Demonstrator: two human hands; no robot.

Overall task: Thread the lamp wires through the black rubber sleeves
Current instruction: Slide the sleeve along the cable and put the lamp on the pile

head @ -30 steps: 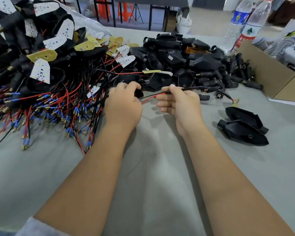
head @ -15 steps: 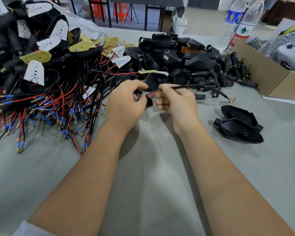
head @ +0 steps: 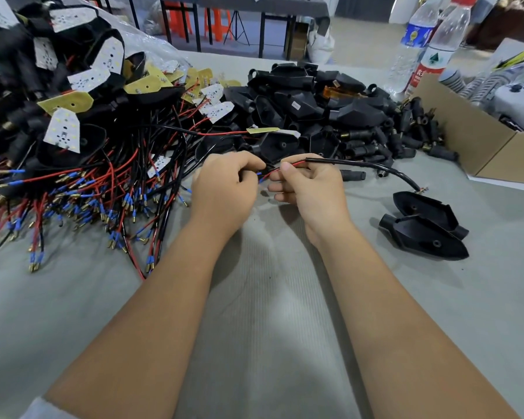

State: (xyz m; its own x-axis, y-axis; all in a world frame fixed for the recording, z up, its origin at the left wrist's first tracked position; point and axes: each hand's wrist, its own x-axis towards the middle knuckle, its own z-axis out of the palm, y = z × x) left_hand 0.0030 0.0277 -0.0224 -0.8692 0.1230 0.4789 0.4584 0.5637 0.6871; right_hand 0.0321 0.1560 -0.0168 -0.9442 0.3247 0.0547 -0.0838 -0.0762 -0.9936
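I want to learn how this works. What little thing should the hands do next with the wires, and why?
Probably the left hand should slide its small black rubber sleeve further along the thin red and black wires. The right hand pinches those wires just beside it, and the blue-tipped ends sit right at the left fingers.

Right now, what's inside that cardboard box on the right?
Over the cardboard box wall, grey-and-white ribbed pieces and a white device with dark buttons show. The wall hides whatever lies deeper.
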